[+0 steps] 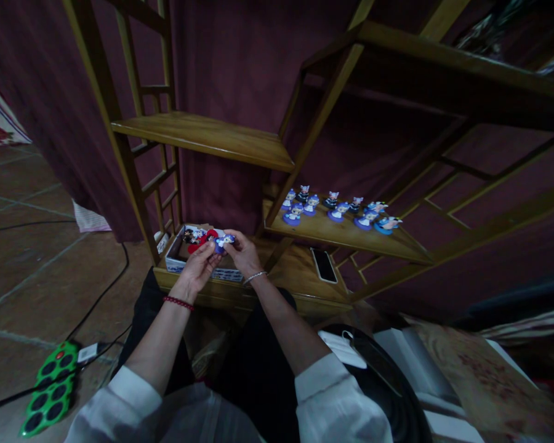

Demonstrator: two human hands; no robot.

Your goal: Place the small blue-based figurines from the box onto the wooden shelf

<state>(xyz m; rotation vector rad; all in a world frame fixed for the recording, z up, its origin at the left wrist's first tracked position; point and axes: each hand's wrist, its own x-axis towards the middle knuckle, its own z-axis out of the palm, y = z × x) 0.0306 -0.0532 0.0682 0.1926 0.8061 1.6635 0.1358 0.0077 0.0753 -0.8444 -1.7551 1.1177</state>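
White sleeves [337, 400] lead to hands [199, 268] pinching a purple figurine [222, 243]

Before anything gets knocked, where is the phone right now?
In the head view, right of centre, the phone lies on the lower wooden ledge, below the figurine shelf and rightward of the right hand.

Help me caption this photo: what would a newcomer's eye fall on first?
Probably the bright green device on the tiled floor at lower left. Then the cluster of small figurines on the shelf right of centre, and the purple-and-white figurine held in both hands by the open box.
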